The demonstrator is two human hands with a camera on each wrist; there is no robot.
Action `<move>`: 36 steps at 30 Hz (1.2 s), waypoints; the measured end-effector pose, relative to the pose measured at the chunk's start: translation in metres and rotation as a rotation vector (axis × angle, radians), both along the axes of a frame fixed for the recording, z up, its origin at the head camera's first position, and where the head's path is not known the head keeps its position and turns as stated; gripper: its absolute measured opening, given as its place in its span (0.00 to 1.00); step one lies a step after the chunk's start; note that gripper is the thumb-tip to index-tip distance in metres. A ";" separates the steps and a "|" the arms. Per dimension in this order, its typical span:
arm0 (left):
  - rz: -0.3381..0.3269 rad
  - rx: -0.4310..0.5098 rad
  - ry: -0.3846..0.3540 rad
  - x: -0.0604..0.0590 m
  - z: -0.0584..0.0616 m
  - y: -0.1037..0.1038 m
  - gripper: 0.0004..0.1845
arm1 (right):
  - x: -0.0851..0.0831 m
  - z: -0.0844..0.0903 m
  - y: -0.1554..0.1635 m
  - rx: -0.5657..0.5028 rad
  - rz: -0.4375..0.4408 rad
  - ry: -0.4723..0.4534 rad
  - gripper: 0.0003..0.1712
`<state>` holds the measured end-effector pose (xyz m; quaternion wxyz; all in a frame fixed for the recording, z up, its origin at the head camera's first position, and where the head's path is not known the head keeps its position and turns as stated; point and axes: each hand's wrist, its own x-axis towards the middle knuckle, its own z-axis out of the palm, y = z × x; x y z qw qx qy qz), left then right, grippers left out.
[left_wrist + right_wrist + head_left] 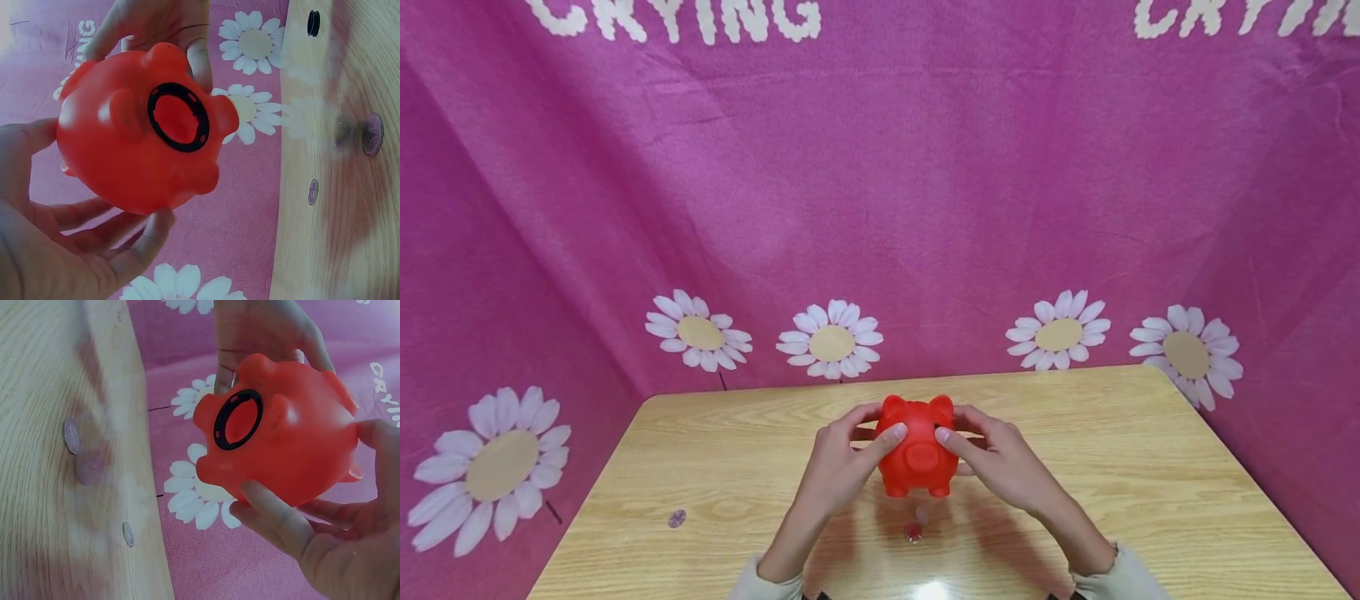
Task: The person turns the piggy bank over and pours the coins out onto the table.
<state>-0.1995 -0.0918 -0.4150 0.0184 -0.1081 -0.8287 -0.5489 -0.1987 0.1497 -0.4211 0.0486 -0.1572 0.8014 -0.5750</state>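
Observation:
A red piggy bank [917, 450] is held just above the wooden table [1150, 467], snout toward me. My left hand [842, 467] grips its left side and my right hand [1000, 462] grips its right side, thumbs on the face. The left wrist view shows the piggy bank [137, 131] from below, with a black-ringed round hole [178, 117] standing open in its belly. The right wrist view shows the same hole [237, 419]. A coin [913, 533] lies on the table under the bank, with a blurred coin [922, 514] just above it.
Another coin [677, 518] lies at the table's left. A small black round plug [313, 23] sits on the table farther off. A pink cloth with white daisies [831, 340] hangs behind and beside the table.

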 end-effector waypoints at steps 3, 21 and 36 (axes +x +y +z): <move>-0.017 0.051 0.083 0.001 0.000 -0.001 0.29 | 0.000 0.001 0.002 -0.035 0.012 0.038 0.28; -0.392 0.226 1.116 -0.006 0.017 -0.010 0.31 | 0.000 0.013 0.003 -0.495 0.282 0.791 0.46; -0.216 0.182 0.679 -0.002 0.007 -0.010 0.34 | 0.006 0.010 0.003 -0.224 0.055 0.541 0.44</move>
